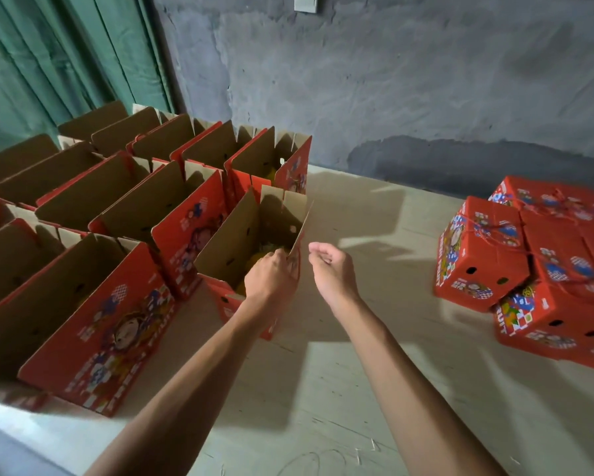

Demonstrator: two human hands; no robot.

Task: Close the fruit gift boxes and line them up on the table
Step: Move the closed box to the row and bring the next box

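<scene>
Now left hand [271,278] grips open box [254,235] flap.

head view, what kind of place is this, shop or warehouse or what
Probably a packing or storage room, not a shop: rows of open gift boxes on a bare table, closed boxes stacked at right, a rough grey wall behind.

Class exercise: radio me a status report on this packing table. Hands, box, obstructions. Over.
Left hand grips flap of open box. Right hand beside it, fingers loosely curled, empty. Closed boxes stacked right. Nothing in the way.
</scene>
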